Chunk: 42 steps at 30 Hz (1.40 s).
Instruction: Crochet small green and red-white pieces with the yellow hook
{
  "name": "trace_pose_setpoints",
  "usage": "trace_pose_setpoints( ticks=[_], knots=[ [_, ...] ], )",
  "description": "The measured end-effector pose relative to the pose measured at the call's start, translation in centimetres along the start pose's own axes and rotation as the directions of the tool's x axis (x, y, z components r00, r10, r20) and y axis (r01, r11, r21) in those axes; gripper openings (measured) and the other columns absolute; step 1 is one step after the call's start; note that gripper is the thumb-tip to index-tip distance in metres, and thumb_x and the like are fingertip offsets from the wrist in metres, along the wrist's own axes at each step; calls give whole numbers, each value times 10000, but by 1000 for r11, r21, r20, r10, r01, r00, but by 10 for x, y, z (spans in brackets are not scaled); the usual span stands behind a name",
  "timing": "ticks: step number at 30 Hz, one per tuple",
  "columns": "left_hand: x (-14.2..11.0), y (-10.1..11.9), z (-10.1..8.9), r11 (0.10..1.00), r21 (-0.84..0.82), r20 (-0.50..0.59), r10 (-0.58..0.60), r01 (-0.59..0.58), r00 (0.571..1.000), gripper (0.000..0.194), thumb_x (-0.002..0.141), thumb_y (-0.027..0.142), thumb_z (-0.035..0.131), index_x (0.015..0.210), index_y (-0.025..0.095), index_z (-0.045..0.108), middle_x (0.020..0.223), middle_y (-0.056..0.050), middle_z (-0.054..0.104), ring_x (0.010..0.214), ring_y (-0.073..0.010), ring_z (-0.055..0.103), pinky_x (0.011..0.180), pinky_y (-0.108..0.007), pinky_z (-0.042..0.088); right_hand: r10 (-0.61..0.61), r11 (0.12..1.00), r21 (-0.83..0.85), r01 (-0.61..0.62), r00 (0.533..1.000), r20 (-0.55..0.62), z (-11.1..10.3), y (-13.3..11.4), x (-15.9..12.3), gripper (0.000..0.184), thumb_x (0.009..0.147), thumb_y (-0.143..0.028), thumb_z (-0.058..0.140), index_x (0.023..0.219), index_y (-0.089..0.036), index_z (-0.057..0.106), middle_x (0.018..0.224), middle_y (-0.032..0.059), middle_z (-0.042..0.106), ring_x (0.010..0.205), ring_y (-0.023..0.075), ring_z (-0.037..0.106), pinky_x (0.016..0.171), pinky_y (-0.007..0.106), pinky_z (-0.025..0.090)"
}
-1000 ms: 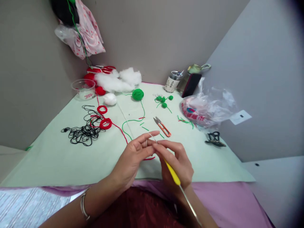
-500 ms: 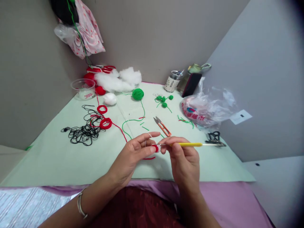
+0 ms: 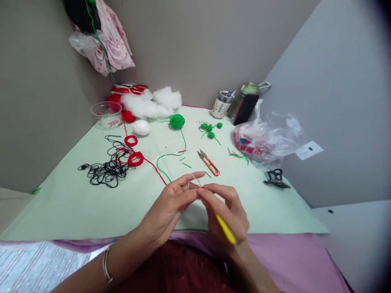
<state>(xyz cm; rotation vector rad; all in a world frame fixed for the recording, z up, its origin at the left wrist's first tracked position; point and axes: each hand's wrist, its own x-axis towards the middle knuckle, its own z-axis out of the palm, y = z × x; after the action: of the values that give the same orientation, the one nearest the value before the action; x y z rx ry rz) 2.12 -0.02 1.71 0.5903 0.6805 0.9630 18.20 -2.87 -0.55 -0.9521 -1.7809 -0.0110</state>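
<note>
Low over the front of the table, my left hand (image 3: 172,199) pinches a small red and white crochet piece, now almost wholly covered by fingers. White yarn (image 3: 195,178) runs over the raised left index finger. My right hand (image 3: 227,207) meets the left at the fingertips, its thumb and index finger at the piece. A yellow-handled crochet hook (image 3: 226,229) lies in the right hand, its handle pointing down toward the wrist; its tip is hidden. Just beyond the hands lie orange thread snips (image 3: 209,162) and short green yarn scraps (image 3: 186,165).
Black yarn (image 3: 110,173) lies tangled at left beside red yarn rings (image 3: 135,159). White stuffing (image 3: 146,106), a clear tub (image 3: 106,116) and a green yarn ball (image 3: 177,121) stand farther back. At right are a plastic bag (image 3: 259,138), a phone (image 3: 246,110), a pen holder (image 3: 221,105) and a black claw clip (image 3: 276,179).
My right hand has turned and closed in on the left. The crochet hook's handle has swung from pointing right to pointing down toward me. The red and white piece has become mostly hidden.
</note>
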Motion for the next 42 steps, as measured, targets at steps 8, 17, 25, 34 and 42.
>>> trace_pose_setpoints(
  ticks=[8, 17, 25, 34, 42],
  knots=[
    [-2, 1, 3, 994, 75, 16, 81, -82, 997, 356, 816, 251, 883, 1169, 255, 829, 887, -9, 736, 883, -157, 632, 869, -281, 450, 321, 854, 428, -296, 947, 13, 3, -4, 18, 239, 1034, -130, 582, 1064, -275, 770, 950, 31, 778, 911, 196, 726, 800, 354, 613],
    [5, 1, -1, 996, -76, 1, -55, 55, 999, 408, 777, 296, 919, 1165, 202, 838, 910, -36, 744, 856, -142, 632, 852, -267, 461, 142, 986, 98, -135, 988, -68, 1, 1, 7, 310, 995, -100, 633, 1189, -293, 779, 1036, 65, 787, 917, 217, 750, 771, 365, 627],
    [2, 2, -3, 984, 130, 15, 118, -119, 993, 350, 815, 253, 898, 1156, 296, 837, 840, 18, 722, 843, -119, 634, 828, -243, 459, 416, 766, 521, -376, 908, 44, 3, 0, 18, 183, 1028, -198, 641, 1023, -273, 808, 947, 24, 785, 889, 170, 712, 800, 318, 578],
    [-1, 7, -4, 991, 116, 7, 73, -73, 997, 355, 803, 272, 887, 1153, 257, 834, 847, 18, 657, 714, -90, 572, 722, -238, 468, 536, 568, 682, -461, 836, 118, -1, 5, 16, 227, 1079, -295, 569, 1003, -236, 775, 934, 30, 786, 734, 138, 725, 706, 299, 609],
    [0, 1, -3, 968, 200, -20, 162, -155, 987, 311, 834, 285, 876, 1142, 293, 832, 859, 17, 631, 807, -120, 589, 739, -232, 504, 212, 938, 279, -208, 977, 15, -9, -4, 11, 257, 1058, -116, 510, 1167, -236, 710, 1021, 49, 785, 887, 171, 745, 776, 328, 620]
  ],
)
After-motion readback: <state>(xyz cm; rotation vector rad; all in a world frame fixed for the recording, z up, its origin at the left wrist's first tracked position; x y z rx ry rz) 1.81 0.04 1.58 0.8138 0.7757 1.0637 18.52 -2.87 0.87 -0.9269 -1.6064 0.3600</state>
